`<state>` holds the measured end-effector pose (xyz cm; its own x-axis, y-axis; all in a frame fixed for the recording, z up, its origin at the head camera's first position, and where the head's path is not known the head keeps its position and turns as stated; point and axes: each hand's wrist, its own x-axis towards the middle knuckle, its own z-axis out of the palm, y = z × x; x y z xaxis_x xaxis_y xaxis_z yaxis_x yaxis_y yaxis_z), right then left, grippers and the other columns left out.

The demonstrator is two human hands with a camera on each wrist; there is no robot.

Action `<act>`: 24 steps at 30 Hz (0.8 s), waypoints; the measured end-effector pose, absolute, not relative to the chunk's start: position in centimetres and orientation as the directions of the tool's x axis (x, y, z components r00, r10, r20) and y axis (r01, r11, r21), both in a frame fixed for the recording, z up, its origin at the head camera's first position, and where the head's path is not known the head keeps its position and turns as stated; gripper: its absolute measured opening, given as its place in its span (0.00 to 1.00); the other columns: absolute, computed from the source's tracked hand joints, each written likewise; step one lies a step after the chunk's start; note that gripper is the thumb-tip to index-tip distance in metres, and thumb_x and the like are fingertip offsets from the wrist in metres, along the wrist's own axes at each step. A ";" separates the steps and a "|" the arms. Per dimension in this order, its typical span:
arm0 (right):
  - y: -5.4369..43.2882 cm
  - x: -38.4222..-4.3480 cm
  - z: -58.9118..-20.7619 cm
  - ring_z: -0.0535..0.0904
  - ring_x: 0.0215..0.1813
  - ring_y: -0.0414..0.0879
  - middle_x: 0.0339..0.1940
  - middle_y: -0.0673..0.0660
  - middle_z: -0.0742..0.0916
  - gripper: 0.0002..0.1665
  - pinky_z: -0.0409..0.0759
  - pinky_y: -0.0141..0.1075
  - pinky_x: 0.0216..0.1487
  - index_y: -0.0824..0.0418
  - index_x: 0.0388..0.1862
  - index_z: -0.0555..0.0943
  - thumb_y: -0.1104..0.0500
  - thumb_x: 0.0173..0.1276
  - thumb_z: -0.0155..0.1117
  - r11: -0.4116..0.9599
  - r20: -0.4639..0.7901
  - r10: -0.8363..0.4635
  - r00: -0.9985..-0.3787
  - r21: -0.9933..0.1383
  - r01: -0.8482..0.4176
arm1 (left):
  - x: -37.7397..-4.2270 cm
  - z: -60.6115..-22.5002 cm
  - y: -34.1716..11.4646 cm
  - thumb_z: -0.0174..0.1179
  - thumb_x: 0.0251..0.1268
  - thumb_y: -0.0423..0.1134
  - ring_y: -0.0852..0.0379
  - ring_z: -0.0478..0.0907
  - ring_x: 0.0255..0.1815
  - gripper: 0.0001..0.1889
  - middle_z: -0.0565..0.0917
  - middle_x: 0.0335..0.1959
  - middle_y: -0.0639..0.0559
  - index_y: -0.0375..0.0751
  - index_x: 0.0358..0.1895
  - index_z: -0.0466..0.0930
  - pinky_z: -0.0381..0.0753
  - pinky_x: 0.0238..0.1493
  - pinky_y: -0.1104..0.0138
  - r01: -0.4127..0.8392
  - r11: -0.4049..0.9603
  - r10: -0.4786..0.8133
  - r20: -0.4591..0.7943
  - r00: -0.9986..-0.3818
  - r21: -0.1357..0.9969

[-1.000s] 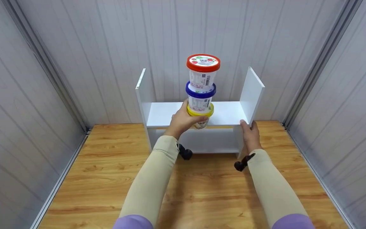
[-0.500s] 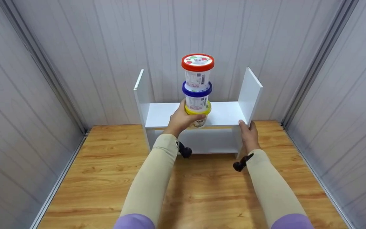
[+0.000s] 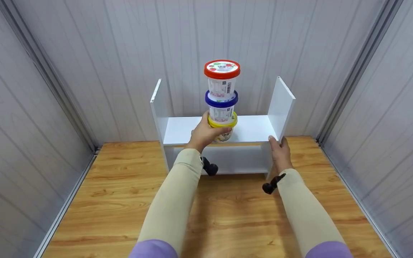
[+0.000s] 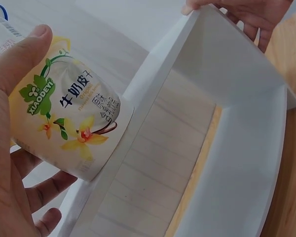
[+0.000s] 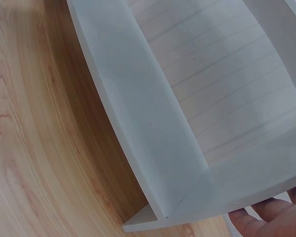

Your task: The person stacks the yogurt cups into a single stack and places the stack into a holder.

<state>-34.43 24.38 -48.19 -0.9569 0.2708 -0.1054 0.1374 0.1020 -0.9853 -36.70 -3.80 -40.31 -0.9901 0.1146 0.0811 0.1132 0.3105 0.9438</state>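
Note:
Three paper tubs stand in one upright stack in the head view. A red-lidded tub (image 3: 222, 87) is on top, a blue-lidded tub (image 3: 221, 114) is in the middle, and a yellow-lidded tub (image 3: 225, 137) is lowest. My left hand (image 3: 204, 133) grips the yellow-lidded tub, thumb across its front. In the left wrist view its base overlaps the front edge of the white shelf's upper board (image 4: 133, 133); whether it touches the board I cannot tell. My right hand (image 3: 281, 154) holds the right side panel (image 3: 281, 107) of the shelf, fingers along its outer face.
The white two-level shelf unit has a left side panel (image 3: 158, 107) and a lower board (image 3: 235, 168). It stands on a wood-grain table (image 3: 127, 200) against a pale back wall (image 3: 127, 64). Side walls close in the left and right.
The left hand and the stack of tubs have shifted slightly left over the shelf, most of it in the first half second. The right hand keeps its hold on the side panel.

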 end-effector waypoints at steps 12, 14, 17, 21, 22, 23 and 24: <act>24.3 -34.3 -48.1 0.50 0.82 0.52 0.84 0.56 0.53 0.53 0.53 0.51 0.80 0.48 0.85 0.41 0.32 0.73 0.52 0.071 -0.111 0.261 -0.959 -0.988 0.134 | -37.1 -40.0 -2.9 0.78 0.45 0.61 0.52 0.74 0.64 0.53 0.79 0.63 0.59 0.60 0.76 0.57 0.54 0.74 0.43 0.074 0.349 0.051 0.060 -0.997 0.934; 24.4 -34.3 -48.2 0.50 0.82 0.53 0.84 0.57 0.53 0.53 0.52 0.51 0.80 0.49 0.85 0.41 0.32 0.74 0.52 0.081 -0.103 0.266 -0.958 -0.988 0.129 | -37.2 -40.0 -2.7 0.78 0.46 0.62 0.53 0.73 0.64 0.53 0.79 0.63 0.59 0.60 0.76 0.57 0.49 0.74 0.43 0.076 0.364 0.043 0.065 -0.997 0.928; 24.4 -34.4 -48.1 0.50 0.82 0.53 0.84 0.59 0.53 0.53 0.51 0.51 0.80 0.52 0.85 0.40 0.34 0.74 0.52 0.098 -0.089 0.276 -0.957 -0.988 0.120 | -37.2 -39.9 -2.4 0.77 0.46 0.63 0.54 0.73 0.64 0.53 0.79 0.62 0.60 0.60 0.76 0.57 0.48 0.73 0.42 0.080 0.380 0.027 0.076 -0.997 0.922; 24.5 -34.4 -48.0 0.49 0.82 0.53 0.84 0.59 0.52 0.53 0.50 0.51 0.80 0.52 0.85 0.39 0.33 0.74 0.51 0.107 -0.090 0.286 -0.954 -0.986 0.125 | -37.2 -39.8 -2.0 0.75 0.45 0.67 0.54 0.74 0.64 0.52 0.80 0.63 0.61 0.61 0.75 0.58 0.47 0.72 0.44 0.069 0.430 -0.023 0.087 -0.996 0.900; 24.5 -34.4 -48.0 0.49 0.82 0.53 0.84 0.58 0.52 0.53 0.50 0.51 0.80 0.51 0.85 0.39 0.33 0.74 0.51 0.107 -0.097 0.288 -0.953 -0.985 0.132 | -37.2 -39.8 -1.9 0.74 0.45 0.68 0.54 0.74 0.64 0.52 0.80 0.63 0.61 0.61 0.75 0.58 0.47 0.72 0.44 0.063 0.443 -0.037 0.088 -0.995 0.894; 24.4 -34.4 -48.1 0.49 0.82 0.53 0.84 0.58 0.51 0.53 0.50 0.52 0.80 0.50 0.85 0.39 0.33 0.74 0.51 0.109 -0.101 0.286 -0.953 -0.985 0.137 | -37.2 -39.8 -1.8 0.74 0.45 0.69 0.54 0.74 0.64 0.52 0.80 0.63 0.60 0.61 0.74 0.58 0.46 0.73 0.44 0.055 0.454 -0.052 0.088 -0.995 0.889; 24.4 -34.4 -48.1 0.48 0.82 0.53 0.84 0.57 0.51 0.53 0.50 0.52 0.80 0.49 0.85 0.39 0.32 0.74 0.50 0.112 -0.107 0.286 -0.952 -0.983 0.144 | -37.2 -39.9 -1.7 0.73 0.45 0.69 0.54 0.74 0.64 0.52 0.80 0.63 0.60 0.61 0.74 0.58 0.45 0.73 0.44 0.047 0.466 -0.065 0.088 -0.994 0.884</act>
